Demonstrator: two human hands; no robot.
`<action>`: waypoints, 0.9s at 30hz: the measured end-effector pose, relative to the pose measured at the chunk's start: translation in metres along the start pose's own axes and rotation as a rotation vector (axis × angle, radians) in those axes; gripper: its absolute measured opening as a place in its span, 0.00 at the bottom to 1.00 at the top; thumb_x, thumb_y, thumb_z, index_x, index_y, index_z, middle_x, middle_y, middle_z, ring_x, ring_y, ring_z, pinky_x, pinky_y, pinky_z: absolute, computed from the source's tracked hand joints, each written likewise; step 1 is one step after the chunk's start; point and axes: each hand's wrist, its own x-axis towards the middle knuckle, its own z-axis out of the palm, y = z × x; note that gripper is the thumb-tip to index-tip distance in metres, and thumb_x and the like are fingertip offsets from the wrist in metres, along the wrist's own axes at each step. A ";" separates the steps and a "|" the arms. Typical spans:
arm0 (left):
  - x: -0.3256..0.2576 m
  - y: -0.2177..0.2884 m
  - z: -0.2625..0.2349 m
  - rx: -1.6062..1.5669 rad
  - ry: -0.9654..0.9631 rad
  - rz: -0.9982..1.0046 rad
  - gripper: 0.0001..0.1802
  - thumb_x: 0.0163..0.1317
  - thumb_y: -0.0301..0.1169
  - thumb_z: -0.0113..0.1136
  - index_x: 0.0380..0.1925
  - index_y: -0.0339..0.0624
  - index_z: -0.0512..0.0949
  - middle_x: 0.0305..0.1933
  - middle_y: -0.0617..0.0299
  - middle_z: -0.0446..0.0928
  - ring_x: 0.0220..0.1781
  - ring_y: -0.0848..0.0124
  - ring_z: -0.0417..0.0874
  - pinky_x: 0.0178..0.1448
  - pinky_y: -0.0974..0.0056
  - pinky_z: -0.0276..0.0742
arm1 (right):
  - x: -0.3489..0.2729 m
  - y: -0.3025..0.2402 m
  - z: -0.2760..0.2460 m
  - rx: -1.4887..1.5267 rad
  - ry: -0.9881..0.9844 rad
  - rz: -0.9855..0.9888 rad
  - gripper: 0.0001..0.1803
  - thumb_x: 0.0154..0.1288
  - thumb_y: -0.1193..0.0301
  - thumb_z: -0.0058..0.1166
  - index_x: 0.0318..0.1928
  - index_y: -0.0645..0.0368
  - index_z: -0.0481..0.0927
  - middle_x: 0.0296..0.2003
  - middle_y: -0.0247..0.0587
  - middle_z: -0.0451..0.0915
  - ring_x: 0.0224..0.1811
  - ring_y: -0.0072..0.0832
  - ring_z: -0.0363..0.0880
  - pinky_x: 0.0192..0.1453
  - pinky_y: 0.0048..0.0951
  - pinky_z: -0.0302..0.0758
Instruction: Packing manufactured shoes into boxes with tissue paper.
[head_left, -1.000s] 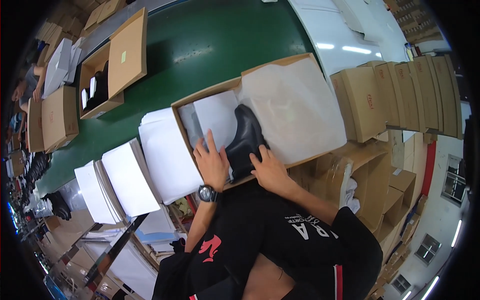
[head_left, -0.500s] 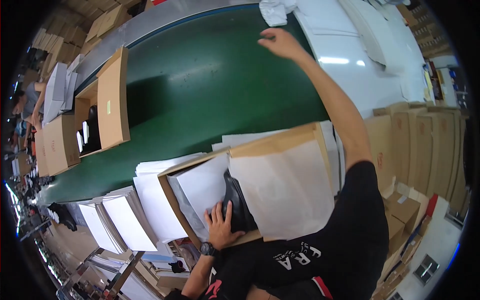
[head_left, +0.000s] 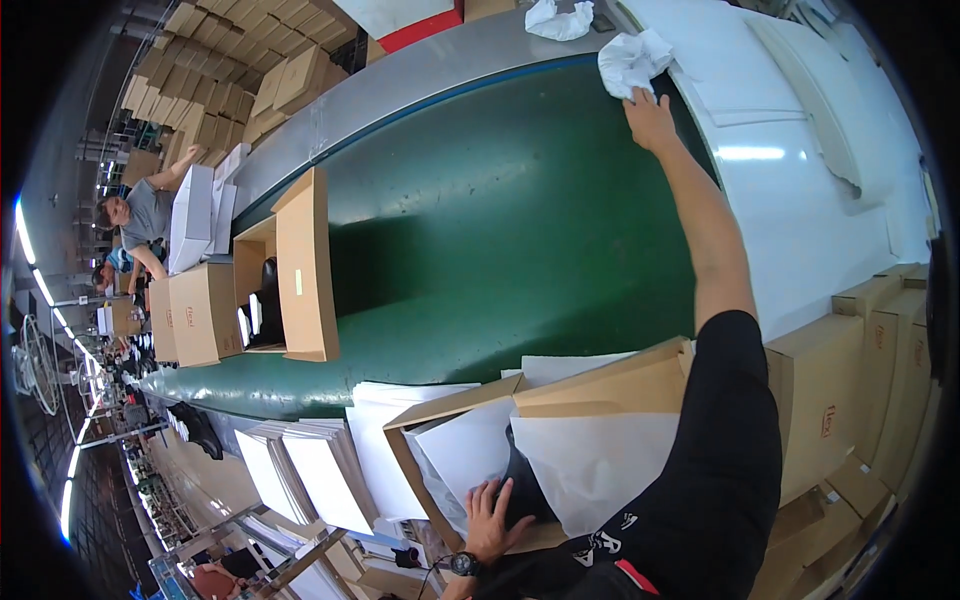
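An open cardboard box [head_left: 605,382] stands close to my body, its lid hinged to the right and partly covered by white tissue paper [head_left: 590,465]. In it lie a white sheet [head_left: 465,450] and a black, smooth item that looks like a boot [head_left: 520,475], mostly hidden. My left hand [head_left: 488,520] lies on these with its fingers spread, a dark watch on the wrist. At the far right end of the green surface, my right hand [head_left: 652,120] reaches out with extended fingers to the lower edge of a crumpled white paper wad [head_left: 632,62].
A second open box [head_left: 308,265] with black footwear stands far left on the green belt [head_left: 480,220]. Another paper wad [head_left: 558,18] lies on the metal rim. Stacked white sheets [head_left: 330,475] stand near left, cartons [head_left: 815,410] at right. A co-worker [head_left: 145,215] is far left.
My right hand has reached farther out to the crumpled paper. The left hand stays on the boot. The whole view has shifted, bringing the second paper wad and more of the background into sight.
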 end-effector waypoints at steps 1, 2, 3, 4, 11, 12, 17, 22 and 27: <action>-0.001 -0.003 -0.003 -0.065 0.093 0.041 0.46 0.53 0.45 0.75 0.69 0.45 0.66 0.67 0.45 0.68 0.67 0.47 0.69 0.70 0.42 0.63 | -0.007 -0.001 -0.010 0.008 0.009 -0.078 0.21 0.59 0.71 0.61 0.55 0.54 0.79 0.64 0.45 0.70 0.69 0.41 0.68 0.66 0.60 0.63; 0.000 0.003 -0.014 -0.162 0.191 0.037 0.36 0.53 0.37 0.76 0.62 0.40 0.74 0.57 0.48 0.77 0.57 0.48 0.78 0.63 0.50 0.73 | -0.025 -0.010 -0.022 0.104 0.151 -0.157 0.17 0.60 0.70 0.59 0.52 0.51 0.79 0.51 0.42 0.76 0.58 0.42 0.76 0.59 0.56 0.69; 0.001 0.006 -0.022 -0.169 0.192 0.035 0.36 0.53 0.37 0.76 0.62 0.40 0.74 0.57 0.48 0.77 0.57 0.48 0.78 0.63 0.50 0.73 | -0.046 -0.023 -0.045 0.320 0.152 -0.183 0.14 0.62 0.71 0.58 0.49 0.50 0.79 0.46 0.43 0.77 0.51 0.45 0.78 0.54 0.50 0.74; 0.002 0.007 -0.029 -0.254 0.289 0.020 0.31 0.55 0.33 0.73 0.59 0.39 0.76 0.54 0.47 0.78 0.55 0.48 0.80 0.61 0.51 0.74 | -0.074 -0.029 -0.069 0.558 0.174 -0.248 0.12 0.62 0.71 0.56 0.47 0.51 0.78 0.41 0.45 0.76 0.45 0.49 0.79 0.49 0.47 0.76; 0.109 0.037 -0.084 -1.086 0.660 0.136 0.30 0.78 0.48 0.40 0.65 0.34 0.68 0.65 0.48 0.74 0.67 0.58 0.75 0.73 0.54 0.66 | -0.330 -0.125 -0.310 1.704 -0.435 -0.377 0.36 0.58 0.84 0.49 0.68 0.53 0.61 0.43 0.41 0.79 0.43 0.22 0.78 0.48 0.27 0.75; 0.119 0.048 -0.093 -1.423 0.566 0.202 0.36 0.79 0.56 0.34 0.69 0.36 0.65 0.67 0.53 0.73 0.69 0.62 0.72 0.75 0.57 0.62 | -0.363 -0.131 -0.323 1.696 -0.457 -0.356 0.36 0.58 0.84 0.49 0.68 0.53 0.61 0.43 0.41 0.79 0.43 0.22 0.78 0.48 0.27 0.75; 0.090 0.018 -0.083 -2.105 -0.232 0.464 0.36 0.77 0.61 0.33 0.54 0.39 0.76 0.56 0.54 0.80 0.58 0.62 0.81 0.64 0.60 0.74 | -0.468 -0.187 -0.339 2.001 -0.297 -0.049 0.36 0.59 0.83 0.40 0.71 0.54 0.57 0.45 0.39 0.79 0.43 0.19 0.75 0.48 0.22 0.72; 0.029 0.019 -0.060 -2.027 -0.601 0.143 0.33 0.77 0.58 0.36 0.53 0.40 0.77 0.52 0.51 0.81 0.54 0.58 0.83 0.59 0.57 0.79 | -0.553 -0.251 -0.323 1.580 -0.025 -0.032 0.47 0.57 0.80 0.45 0.78 0.56 0.46 0.74 0.55 0.53 0.77 0.49 0.51 0.75 0.44 0.57; -0.021 -0.020 -0.034 -2.089 -0.483 0.049 0.33 0.79 0.56 0.35 0.54 0.37 0.76 0.47 0.59 0.83 0.49 0.67 0.84 0.55 0.63 0.80 | -0.605 -0.275 -0.312 1.330 0.072 0.115 0.45 0.58 0.72 0.63 0.74 0.58 0.57 0.69 0.53 0.65 0.69 0.45 0.67 0.67 0.42 0.69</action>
